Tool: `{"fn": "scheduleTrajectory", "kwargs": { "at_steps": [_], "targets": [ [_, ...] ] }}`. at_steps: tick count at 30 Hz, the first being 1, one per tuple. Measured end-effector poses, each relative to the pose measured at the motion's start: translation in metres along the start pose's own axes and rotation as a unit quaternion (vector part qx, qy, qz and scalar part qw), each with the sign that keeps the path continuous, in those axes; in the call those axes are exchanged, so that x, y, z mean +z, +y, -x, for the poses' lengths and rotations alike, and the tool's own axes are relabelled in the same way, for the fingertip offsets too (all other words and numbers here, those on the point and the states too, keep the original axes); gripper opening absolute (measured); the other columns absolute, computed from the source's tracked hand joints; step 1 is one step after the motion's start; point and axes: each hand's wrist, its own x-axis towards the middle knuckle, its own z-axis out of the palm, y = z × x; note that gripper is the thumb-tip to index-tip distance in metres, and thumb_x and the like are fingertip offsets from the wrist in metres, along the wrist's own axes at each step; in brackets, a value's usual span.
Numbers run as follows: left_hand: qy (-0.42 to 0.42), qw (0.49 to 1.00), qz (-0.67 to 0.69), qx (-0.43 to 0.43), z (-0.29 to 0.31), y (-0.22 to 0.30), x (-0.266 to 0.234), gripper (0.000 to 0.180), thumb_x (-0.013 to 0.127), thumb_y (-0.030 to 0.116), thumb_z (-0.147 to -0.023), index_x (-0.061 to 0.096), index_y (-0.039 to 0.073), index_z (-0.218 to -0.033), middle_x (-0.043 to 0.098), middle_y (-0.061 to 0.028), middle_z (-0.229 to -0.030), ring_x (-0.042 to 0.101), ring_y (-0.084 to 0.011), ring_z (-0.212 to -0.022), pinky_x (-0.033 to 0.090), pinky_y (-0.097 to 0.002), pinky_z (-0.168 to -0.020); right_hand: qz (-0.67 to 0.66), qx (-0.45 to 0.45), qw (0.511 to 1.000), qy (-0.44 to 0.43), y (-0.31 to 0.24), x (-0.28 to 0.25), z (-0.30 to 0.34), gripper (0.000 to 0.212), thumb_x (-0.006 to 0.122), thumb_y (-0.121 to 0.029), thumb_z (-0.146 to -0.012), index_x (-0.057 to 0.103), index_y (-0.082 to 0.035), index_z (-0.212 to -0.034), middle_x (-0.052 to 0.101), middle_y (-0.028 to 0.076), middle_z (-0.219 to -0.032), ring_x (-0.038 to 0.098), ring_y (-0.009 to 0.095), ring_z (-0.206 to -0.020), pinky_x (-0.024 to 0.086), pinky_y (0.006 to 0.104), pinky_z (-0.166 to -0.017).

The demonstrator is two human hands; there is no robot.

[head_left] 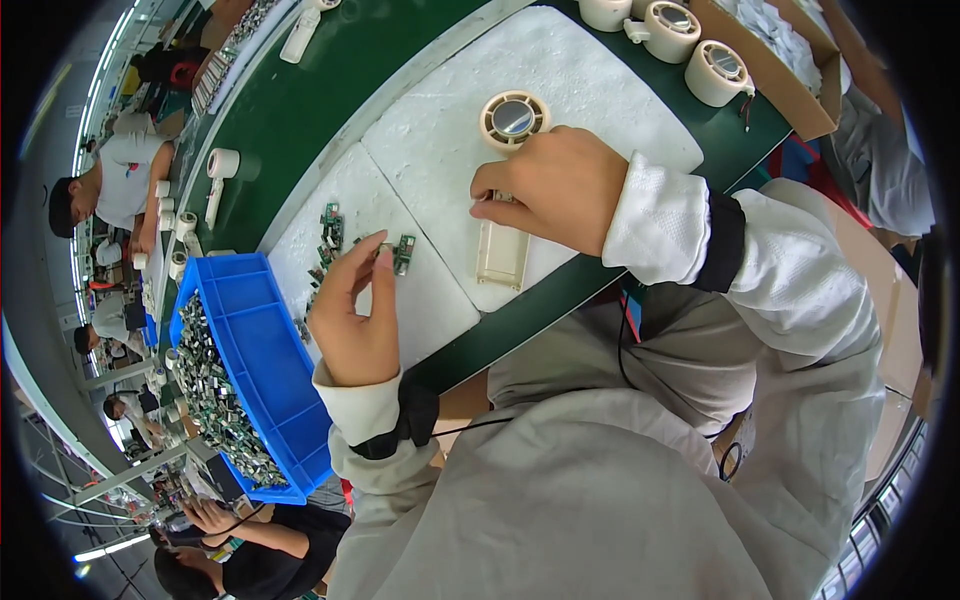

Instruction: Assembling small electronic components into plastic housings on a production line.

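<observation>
My left hand (358, 312) is at the left of the white foam mat, thumb and forefinger closed at the edge of a small green circuit board (404, 256). More small circuit boards (331, 228) lie in a loose group just beyond it. My right hand (568, 190) is bent over the upper end of an open cream handle shell (501, 258), fingertips drawn together; what they grip is hidden. Right above that hand lies a round cream fan head (514, 119) with a shiny disc in its centre. The hand covers where head and shell would meet.
The foam mat (440, 130) rests on a green table (285, 105). A blue bin (275, 370) full of small circuit boards stands at left. Several cream fan heads (718, 73) and a cardboard box (815, 95) are at far right. Co-workers (125, 175) sit along the left.
</observation>
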Motion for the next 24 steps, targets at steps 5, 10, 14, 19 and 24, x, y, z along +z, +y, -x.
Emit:
{"fn": "scheduleTrajectory", "kwargs": {
  "at_steps": [5,10,14,19,24],
  "targets": [
    [-0.032,0.979,0.2,-0.038,-0.021,0.028,0.03,0.022,0.062,0.005,-0.097,0.066,-0.003,-0.117,0.07,-0.0095,-0.098,0.067,-0.014,-0.085,0.053,-0.0264,-0.077,0.004,0.017,1.0,0.023,-0.001,0.002,0.003,0.025,0.066,-0.035,-0.093,0.073,-0.011,-0.093,0.069,0.011,-0.07,0.069,0.029,-0.066,0.055,0.0381,-0.064],
    [-0.039,0.961,0.269,-0.042,-0.034,0.026,0.053,0.023,0.061,0.004,-0.098,0.064,-0.003,-0.119,0.07,-0.0091,-0.098,0.066,-0.014,-0.083,0.053,-0.0268,-0.075,0.005,0.05,0.998,0.049,-0.001,0.005,0.009,0.026,0.068,-0.035,-0.092,0.073,-0.01,-0.093,0.068,0.01,-0.069,0.068,0.028,-0.065,0.054,0.0381,-0.061],
    [-0.056,0.935,0.343,-0.077,-0.032,0.013,0.065,0.023,0.059,0.004,-0.099,0.063,-0.003,-0.12,0.068,-0.0087,-0.099,0.066,-0.0134,-0.083,0.053,-0.0268,-0.076,-0.039,0.024,0.997,0.061,0.007,0.004,0.009,0.021,0.071,-0.029,-0.09,0.073,-0.009,-0.095,0.067,0.01,-0.067,0.066,0.027,-0.06,0.052,0.0366,-0.058],
    [-0.063,0.932,0.352,-0.062,-0.028,0.008,0.06,0.024,0.06,0.002,-0.098,0.063,-0.003,-0.121,0.066,-0.0099,-0.105,0.065,-0.0136,-0.085,0.053,-0.0264,-0.08,-0.144,0.017,0.989,0.007,0.009,-0.01,0.008,0.016,0.074,-0.016,-0.087,0.073,-0.007,-0.101,0.062,0.007,-0.06,0.059,0.021,-0.05,0.046,0.0316,-0.051],
    [-0.075,0.94,0.33,-0.033,-0.028,0.002,0.061,0.027,0.065,0.001,-0.094,0.064,-0.001,-0.121,0.067,-0.011,-0.107,0.067,-0.0148,-0.089,0.055,-0.0273,-0.082,-0.2,0.054,0.978,-0.035,0.007,-0.017,0.003,0.019,0.073,-0.009,-0.085,0.072,-0.006,-0.104,0.056,0.005,-0.055,0.053,0.016,-0.045,0.041,0.0286,-0.048]
  ]
}}
